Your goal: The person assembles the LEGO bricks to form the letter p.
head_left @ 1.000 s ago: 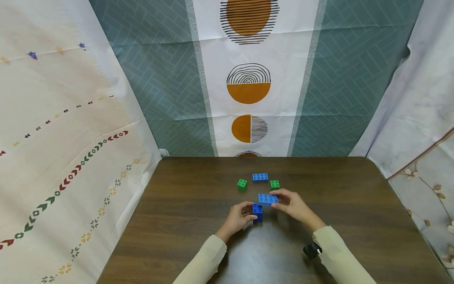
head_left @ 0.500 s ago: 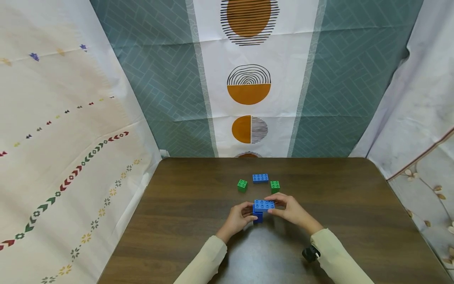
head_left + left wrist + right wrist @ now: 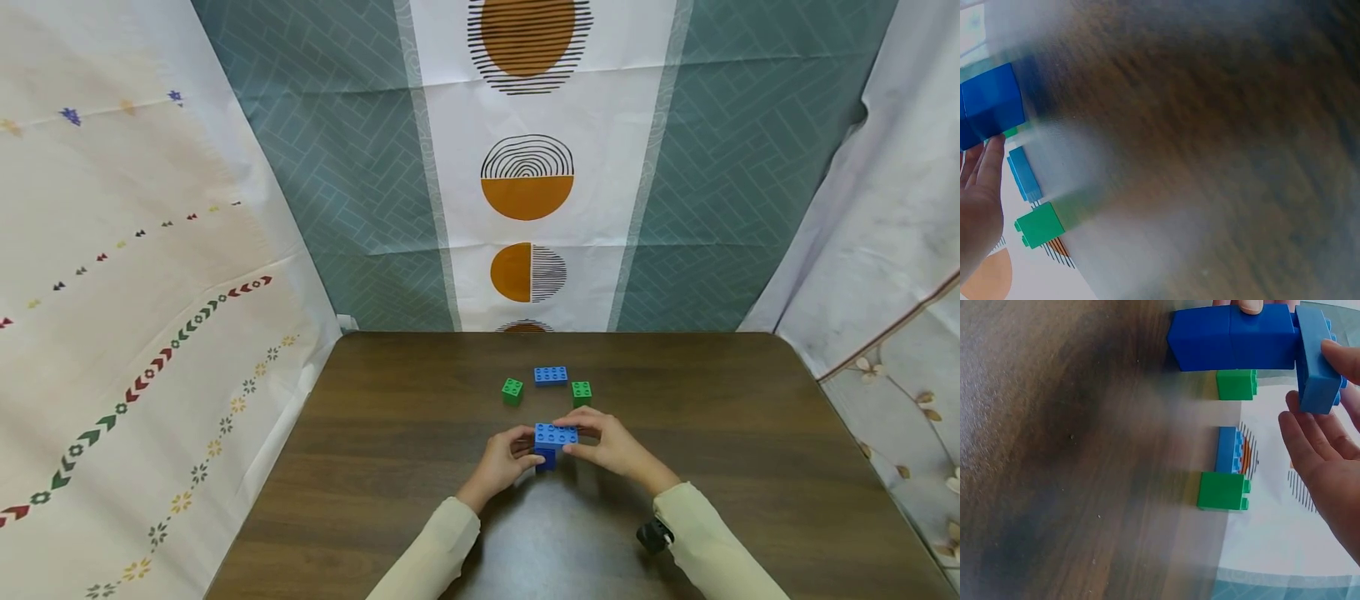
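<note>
Two dark blue toy building bricks stand stacked in front of the person, upright on the table. My left hand grips this stack from the left, thumb on its near side. Across the stack's top lies a lighter blue long brick, overhanging to the right. My right hand pinches the overhanging end between thumb and fingers. In the right wrist view, the long brick sits right at the studs of the upper dark brick, a thin gap showing between them.
Behind the hands are a green brick at left, another blue long brick in the middle and a second green brick close beyond the right hand. The brown table ends at a patterned cloth backdrop.
My right hand has brought the long blue brick left and toward the person, from beside the dark blue stack onto its top. My left hand has stayed on the stack.
</note>
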The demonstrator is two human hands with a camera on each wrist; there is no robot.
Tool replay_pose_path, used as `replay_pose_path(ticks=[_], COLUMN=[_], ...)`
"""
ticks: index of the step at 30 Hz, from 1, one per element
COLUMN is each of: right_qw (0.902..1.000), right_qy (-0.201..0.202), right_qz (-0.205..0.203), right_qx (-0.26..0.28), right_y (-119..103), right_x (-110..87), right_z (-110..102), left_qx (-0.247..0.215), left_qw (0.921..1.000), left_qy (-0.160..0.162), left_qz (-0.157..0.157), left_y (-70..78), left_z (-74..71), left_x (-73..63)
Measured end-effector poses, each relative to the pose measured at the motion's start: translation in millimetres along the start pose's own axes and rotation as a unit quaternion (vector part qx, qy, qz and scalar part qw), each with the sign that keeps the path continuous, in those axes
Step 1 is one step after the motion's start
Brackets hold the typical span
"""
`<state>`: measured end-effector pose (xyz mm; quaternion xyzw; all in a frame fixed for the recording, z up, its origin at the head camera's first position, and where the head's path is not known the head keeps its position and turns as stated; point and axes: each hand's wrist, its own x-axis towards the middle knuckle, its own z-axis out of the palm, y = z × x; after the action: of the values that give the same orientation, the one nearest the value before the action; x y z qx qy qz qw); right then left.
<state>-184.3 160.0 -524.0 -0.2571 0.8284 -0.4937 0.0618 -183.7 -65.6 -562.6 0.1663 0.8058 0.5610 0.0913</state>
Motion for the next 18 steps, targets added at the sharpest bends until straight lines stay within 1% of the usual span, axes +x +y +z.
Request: replay_pose_path(ticks=[1, 6, 9, 14, 18], right_qw=[1.0, 0.9998, 0.9997, 1.0, 0.9991], right_qy=[-0.003, -0.017, -0.017, 0.006, 0.033], right_qz=[0.005, 0.012, 0.01, 0.007, 0.025], right_qx=[0.0, 0.007, 0.011, 0.002, -0.001], right_y=[-0.3, -1.6, -1.8, -2.4, -3.2], right_x=[0.3, 1.8, 2.1, 3.3, 5.2], right_z=[-0.2, -1.8, -2.2, 1.3, 6.0], left_qx=[0.0, 0.009, 0.015, 0.015, 0.009], left_qw=[1.0, 1.0, 0.9999, 0.9999, 0.9999], left_qy=[0.001, -0.001, -0.001, 0.005, 0.008], left_qz=[-0.002, -0.002, -0.008, -0.004, -0.004], left_y=[-5.6, -4.4, -3.3, -3.8, -4.0], left_z=[1.1, 1.0, 1.1, 2.4, 3.6], left_x=[2.0, 1.4, 0.9, 1.2, 1.8])
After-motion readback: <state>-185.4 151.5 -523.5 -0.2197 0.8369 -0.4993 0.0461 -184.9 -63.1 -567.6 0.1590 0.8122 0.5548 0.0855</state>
